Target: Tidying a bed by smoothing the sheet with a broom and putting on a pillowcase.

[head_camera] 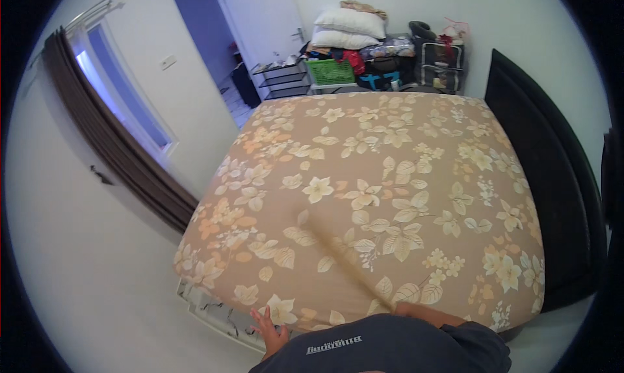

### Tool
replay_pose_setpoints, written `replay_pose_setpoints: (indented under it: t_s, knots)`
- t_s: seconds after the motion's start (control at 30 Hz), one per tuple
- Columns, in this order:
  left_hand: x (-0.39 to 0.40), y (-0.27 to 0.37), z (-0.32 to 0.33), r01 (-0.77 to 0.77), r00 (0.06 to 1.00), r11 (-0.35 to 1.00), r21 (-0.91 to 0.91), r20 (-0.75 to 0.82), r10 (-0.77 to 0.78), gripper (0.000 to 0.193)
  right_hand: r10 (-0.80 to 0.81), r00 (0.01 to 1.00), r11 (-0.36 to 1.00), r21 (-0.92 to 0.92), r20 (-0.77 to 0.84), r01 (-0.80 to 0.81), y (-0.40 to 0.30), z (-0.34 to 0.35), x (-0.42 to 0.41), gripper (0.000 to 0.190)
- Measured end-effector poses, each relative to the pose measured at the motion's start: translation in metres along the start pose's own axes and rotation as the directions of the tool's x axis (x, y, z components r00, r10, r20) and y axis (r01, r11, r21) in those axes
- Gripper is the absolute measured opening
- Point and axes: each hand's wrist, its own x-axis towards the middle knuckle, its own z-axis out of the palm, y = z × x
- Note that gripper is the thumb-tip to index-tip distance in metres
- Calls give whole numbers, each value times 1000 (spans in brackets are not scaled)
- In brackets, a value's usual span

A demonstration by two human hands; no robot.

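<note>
A long thin tan stick-like tool, blurred by motion, slants over the bed; it may be a bed broom of bundled sticks. My right hand, partly hidden by my dark shirt, is shut on its near end. The tool's far end is over the middle of the flowered brown bed sheet, and I cannot tell if it touches the cloth. My left hand has its fingers apart by the near left edge of the mattress and holds nothing.
A black headboard borders the bed's right side. Beyond the far edge stand a green plastic basket, white pillows, bags and a dark rack. A brown curtain hangs at the left near a doorway.
</note>
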Motion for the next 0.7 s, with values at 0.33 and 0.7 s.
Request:
replay_pose_setpoints:
  t_s: [0.33,0.7]
  knots:
    - [89,-1,51,-224,973,961,-163,19,230,71,171,937,985,75,-304,-155,-34,9,-165,42]
    - [83,89,78,-330,943,935,-130,-3,332,71,796,-111,576,800,-596,-168,101,74,-344,37]
